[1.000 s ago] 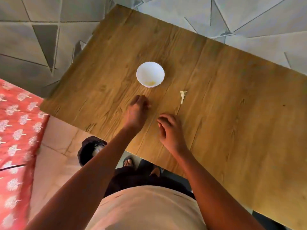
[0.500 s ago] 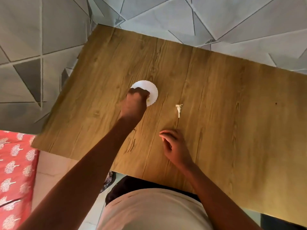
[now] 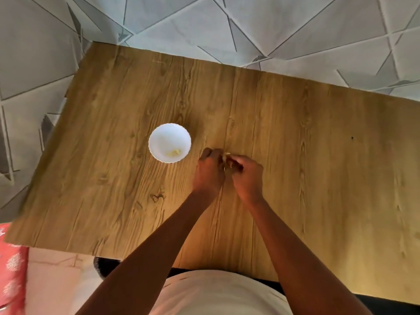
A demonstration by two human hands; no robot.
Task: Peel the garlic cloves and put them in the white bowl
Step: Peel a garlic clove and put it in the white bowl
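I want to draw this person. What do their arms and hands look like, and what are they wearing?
Both arms are bare, no sleeves showing up to the picture's edge. The left hand and right hand show no gloves, rings or watch. A light, cream-coloured top covers the body.

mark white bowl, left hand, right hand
white bowl (image 3: 159, 135): head view, bare inner wall.
left hand (image 3: 210, 170): head view, back of the hand.
right hand (image 3: 247, 176): head view, back of the hand.

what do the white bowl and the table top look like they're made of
White bowl: probably glazed ceramic or opal glass, possibly plastic; smooth, evenly white, scalloped rim. Table top: wood or wood-look laminate; brown grain lines and knots, a flat matte surface.
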